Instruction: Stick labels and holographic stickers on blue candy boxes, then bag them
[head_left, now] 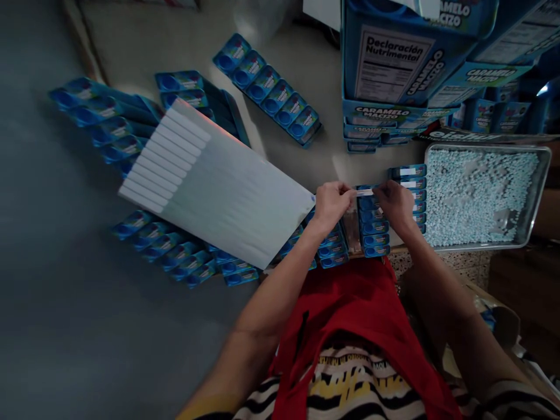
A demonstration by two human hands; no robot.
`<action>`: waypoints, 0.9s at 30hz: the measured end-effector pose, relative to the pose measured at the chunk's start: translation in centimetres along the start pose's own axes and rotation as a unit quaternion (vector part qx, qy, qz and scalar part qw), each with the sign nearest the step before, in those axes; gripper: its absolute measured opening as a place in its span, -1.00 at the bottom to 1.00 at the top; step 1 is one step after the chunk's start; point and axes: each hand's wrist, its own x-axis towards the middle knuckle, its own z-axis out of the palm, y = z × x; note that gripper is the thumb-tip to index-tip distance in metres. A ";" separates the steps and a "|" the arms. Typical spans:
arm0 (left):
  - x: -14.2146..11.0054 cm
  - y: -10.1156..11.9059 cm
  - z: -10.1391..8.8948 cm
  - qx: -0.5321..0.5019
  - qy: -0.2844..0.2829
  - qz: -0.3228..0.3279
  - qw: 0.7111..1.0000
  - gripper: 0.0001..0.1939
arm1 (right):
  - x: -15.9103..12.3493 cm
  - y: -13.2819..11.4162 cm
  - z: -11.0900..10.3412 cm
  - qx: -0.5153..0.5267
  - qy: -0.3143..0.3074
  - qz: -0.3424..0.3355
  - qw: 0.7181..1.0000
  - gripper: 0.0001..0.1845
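Observation:
My left hand (331, 204) and my right hand (396, 203) pinch the two ends of a small white label strip (365, 192), held just above a row of small blue candy boxes (374, 230) at the table's near edge. Both hands have their fingers closed on the strip. A large white sheet (219, 186) of peel-off strips lies to the left, resting on other blue boxes.
A metal tray (542, 192) filled with small pale blue candies sits at the right. Rows of blue boxes (271, 90) fan out across the table's left and back. Stacked blue "Caramelo Macizo" cartons (394, 64) stand at the back right.

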 end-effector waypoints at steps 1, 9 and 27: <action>0.0 0.0 0.0 0.009 0.002 0.006 1.000 -0.85 | 0.1 0.1 0.1 0.000 -0.001 0.002 1.000 -0.70; -0.1 1.2 0.7 0.139 0.001 0.031 0.990 -0.85 | 1.3 0.1 -0.1 0.004 0.029 0.069 0.997 -0.66; -7.5 1.3 1.5 -0.209 -0.069 -0.060 0.974 -0.48 | -3.3 -0.3 -1.6 0.478 0.029 -0.003 0.878 -0.49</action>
